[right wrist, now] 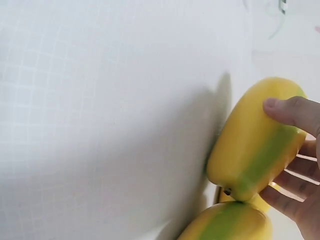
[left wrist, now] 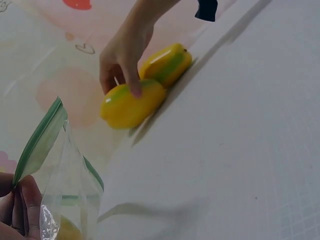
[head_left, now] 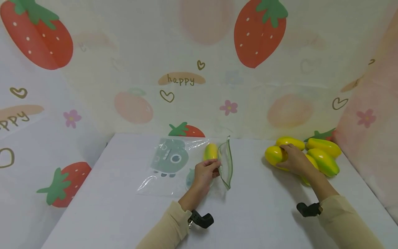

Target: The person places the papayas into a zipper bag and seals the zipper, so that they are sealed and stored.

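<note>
My left hand (head_left: pixel 202 175) pinches the edge of a clear zip bag (head_left: pixel 174 160) near its opening. The bag lies on the table, printed with a green cartoon figure, and its green zip strip (left wrist: pixel 37 142) stands apart from the other side at the mouth. A yellow papaya (head_left: pixel 211 150) is inside, close to the opening. On the right, my right hand (head_left: pixel 295 159) grips another yellow papaya (right wrist: pixel 257 142) with a green streak, thumb on one side and fingers on the other. It overlaps a second papaya (left wrist: pixel 167 65) in the left wrist view.
Several more yellow-green papayas (head_left: pixel 324 148) lie grouped at the right rear of the white table (head_left: pixel 248 214). Behind the table hangs a cloth wall (head_left: pixel 217 69) printed with strawberries, hearts and flowers.
</note>
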The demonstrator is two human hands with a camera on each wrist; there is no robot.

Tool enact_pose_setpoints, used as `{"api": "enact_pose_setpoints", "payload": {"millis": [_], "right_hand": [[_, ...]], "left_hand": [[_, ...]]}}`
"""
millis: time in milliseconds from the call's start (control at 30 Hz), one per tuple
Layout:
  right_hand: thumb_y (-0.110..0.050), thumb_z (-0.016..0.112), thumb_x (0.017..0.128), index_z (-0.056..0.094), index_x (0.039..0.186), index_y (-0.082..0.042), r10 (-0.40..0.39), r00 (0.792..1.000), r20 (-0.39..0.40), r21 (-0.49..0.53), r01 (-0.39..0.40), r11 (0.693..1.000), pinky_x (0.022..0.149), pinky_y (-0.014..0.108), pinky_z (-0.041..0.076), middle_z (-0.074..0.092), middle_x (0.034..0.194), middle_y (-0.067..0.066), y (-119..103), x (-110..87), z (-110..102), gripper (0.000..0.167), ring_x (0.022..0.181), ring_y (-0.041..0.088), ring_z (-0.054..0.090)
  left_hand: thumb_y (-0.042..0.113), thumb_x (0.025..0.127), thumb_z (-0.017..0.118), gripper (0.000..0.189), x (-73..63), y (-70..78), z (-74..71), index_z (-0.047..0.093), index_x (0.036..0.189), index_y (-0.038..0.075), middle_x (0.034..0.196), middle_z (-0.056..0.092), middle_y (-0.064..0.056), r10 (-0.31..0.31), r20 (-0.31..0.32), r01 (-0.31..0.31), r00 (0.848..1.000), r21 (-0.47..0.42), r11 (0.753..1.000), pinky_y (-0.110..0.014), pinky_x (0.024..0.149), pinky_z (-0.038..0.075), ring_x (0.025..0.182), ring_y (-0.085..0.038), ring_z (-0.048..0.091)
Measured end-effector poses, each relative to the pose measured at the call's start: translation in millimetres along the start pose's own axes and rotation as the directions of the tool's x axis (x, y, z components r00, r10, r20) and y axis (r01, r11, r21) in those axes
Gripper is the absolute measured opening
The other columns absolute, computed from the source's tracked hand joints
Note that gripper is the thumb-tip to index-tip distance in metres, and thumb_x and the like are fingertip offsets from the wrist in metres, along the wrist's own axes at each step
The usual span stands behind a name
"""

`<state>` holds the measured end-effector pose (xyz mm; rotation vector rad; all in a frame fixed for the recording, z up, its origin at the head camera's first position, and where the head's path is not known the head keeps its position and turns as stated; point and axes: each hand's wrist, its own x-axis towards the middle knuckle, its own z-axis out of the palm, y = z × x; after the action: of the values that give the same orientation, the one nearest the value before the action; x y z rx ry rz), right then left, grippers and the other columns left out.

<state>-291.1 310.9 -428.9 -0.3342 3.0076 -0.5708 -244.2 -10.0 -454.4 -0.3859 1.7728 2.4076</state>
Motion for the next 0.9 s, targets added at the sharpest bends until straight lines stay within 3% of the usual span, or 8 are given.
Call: {"api": "enact_pose_setpoints", "payload": {"millis": [367,633,900], "right_hand": [[-0.024,0.076,0.082,0.042,0.135,0.013,-0.027,0.998,-0.056,0.078,0.031,0.996,0.094,0.060,0.043,0.051,0.126,0.034,-7,0.2,-4,0.074,0.110,0.046,0.052],[-0.029,0.076,0.084,0.040,0.138,0.010,0.016,0.999,-0.050,0.216,-0.005,0.976,0.098,0.059,0.045,0.050,0.131,0.034,-15,-3.4,-5,0.076,0.117,0.047,0.051],[-0.038,0.075,0.084,0.040,0.139,0.009,0.036,0.998,-0.059,0.263,-0.019,0.965,0.095,0.056,0.049,0.051,0.132,0.034,-20,-3.8,-4,0.080,0.118,0.047,0.053]], "left_hand": [[0.008,0.089,0.067,0.029,1.6,-1.1,-0.5,0.064,0.113,-0.009,0.075,0.062,0.002,-0.010,0.000,0.010,1.000,-0.035,0.999,-0.019,0.062,0.052,0.062,-0.008,0.059],[0.009,0.089,0.067,0.029,1.7,-1.8,-1.2,0.064,0.113,-0.008,0.078,0.062,0.001,-0.011,-0.001,0.010,1.000,-0.034,0.999,-0.019,0.063,0.053,0.064,-0.009,0.059],[0.008,0.090,0.066,0.028,1.2,-2.7,-1.7,0.063,0.112,-0.009,0.076,0.062,0.002,0.001,0.028,0.000,1.000,-0.041,0.999,-0.019,0.063,0.052,0.064,-0.008,0.060]]}}
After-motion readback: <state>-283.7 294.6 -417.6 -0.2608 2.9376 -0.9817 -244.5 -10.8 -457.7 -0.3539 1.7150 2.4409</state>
